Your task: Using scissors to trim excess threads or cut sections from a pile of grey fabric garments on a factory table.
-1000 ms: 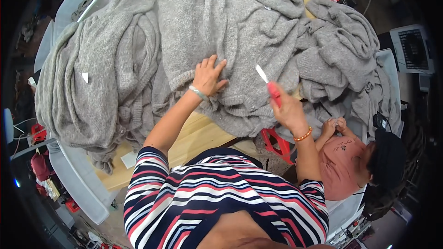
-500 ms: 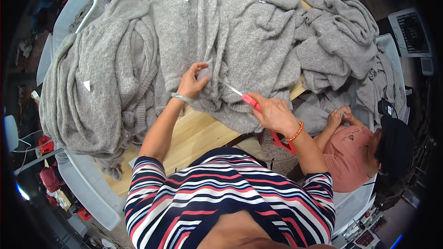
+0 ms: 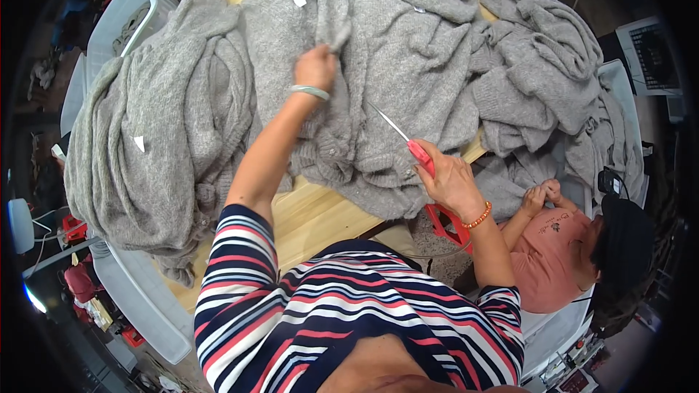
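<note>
A heap of grey knit sweaters (image 3: pixel 408 51) covers most of the wooden table in front of me. My left hand (image 3: pixel 315 71), with a pale green bangle at the wrist, is closed on a fold of the middle grey sweater (image 3: pixel 273 51); its fingertips are hidden. In my right hand (image 3: pixel 453 183), which has an orange bead bracelet, are scissors (image 3: pixel 397 129) with a pink handle. Their slim metal blades point up and left, over the sweater's lower part, and look closed. My fingers cover most of the handle.
More grey sweaters (image 3: pixel 156 102) hang over the table's left side. Pale plastic bins (image 3: pixel 138 298) stand left and right. A person in a pink top (image 3: pixel 550 247) sits close at my right, hands on grey knitwear. A red stool (image 3: pixel 448 225) is under the table edge.
My left hand has gone up and away from me along the sweater, from spread fingers to closed on a fold. My right hand with the scissors has shifted slightly right.
</note>
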The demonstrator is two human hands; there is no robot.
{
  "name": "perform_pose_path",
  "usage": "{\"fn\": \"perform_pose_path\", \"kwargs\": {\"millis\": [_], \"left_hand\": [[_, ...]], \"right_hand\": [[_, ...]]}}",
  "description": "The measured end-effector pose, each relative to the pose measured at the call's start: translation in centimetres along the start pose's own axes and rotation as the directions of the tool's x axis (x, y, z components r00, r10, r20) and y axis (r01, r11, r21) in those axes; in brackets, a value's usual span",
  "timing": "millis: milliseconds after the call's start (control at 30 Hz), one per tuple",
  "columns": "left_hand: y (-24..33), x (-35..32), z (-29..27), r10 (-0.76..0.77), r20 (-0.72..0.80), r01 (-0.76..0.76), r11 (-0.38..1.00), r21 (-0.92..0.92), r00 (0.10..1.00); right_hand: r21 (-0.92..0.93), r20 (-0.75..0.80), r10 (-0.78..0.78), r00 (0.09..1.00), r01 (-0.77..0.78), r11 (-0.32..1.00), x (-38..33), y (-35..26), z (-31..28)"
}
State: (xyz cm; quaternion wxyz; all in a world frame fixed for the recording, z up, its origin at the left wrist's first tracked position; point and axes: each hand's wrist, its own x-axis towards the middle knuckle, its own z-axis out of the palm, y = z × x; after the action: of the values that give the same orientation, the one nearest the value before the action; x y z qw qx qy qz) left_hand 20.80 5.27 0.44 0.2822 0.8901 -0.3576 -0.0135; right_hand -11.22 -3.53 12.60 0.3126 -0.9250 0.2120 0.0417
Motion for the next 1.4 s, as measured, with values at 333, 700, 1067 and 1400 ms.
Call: {"fn": "perform_pose_path", "kwargs": {"millis": [333, 700, 1067, 1400], "left_hand": [[-12.4, -3.6, -11.0, -0.537, 0.287, 0.249, -0.145, -0.958, 0.793], [-9.9, -6.1, -11.6, -0.002, -0.608, 0.121, 0.98, 0.155, 0.794], [-3.0, -10.2, -8.2, 0.118, 0.269, -0.231, 0.867, 0.441, 0.956], [-1.9, -8.5, -26.3, -0.363, -0.814, -0.571, 0.582, -0.578, 0.454]], "right_hand": [[0.004, 0.013, 0.019, 1.0, -0.019, 1.0, 1.9, -0.1, 0.3], [0.023, 0.025, -0.008, 1.0, 0.008, 1.0, 3.0, -1.5, 0.8], [-0.019, 0.041, -0.003, 0.999, 0.003, 1.0, 2.5, -2.1, 1.2], [-0.06, -0.095, -0.056, 0.994, 0.05, 0.997, 1.8, -2.1, 0.4]]}}
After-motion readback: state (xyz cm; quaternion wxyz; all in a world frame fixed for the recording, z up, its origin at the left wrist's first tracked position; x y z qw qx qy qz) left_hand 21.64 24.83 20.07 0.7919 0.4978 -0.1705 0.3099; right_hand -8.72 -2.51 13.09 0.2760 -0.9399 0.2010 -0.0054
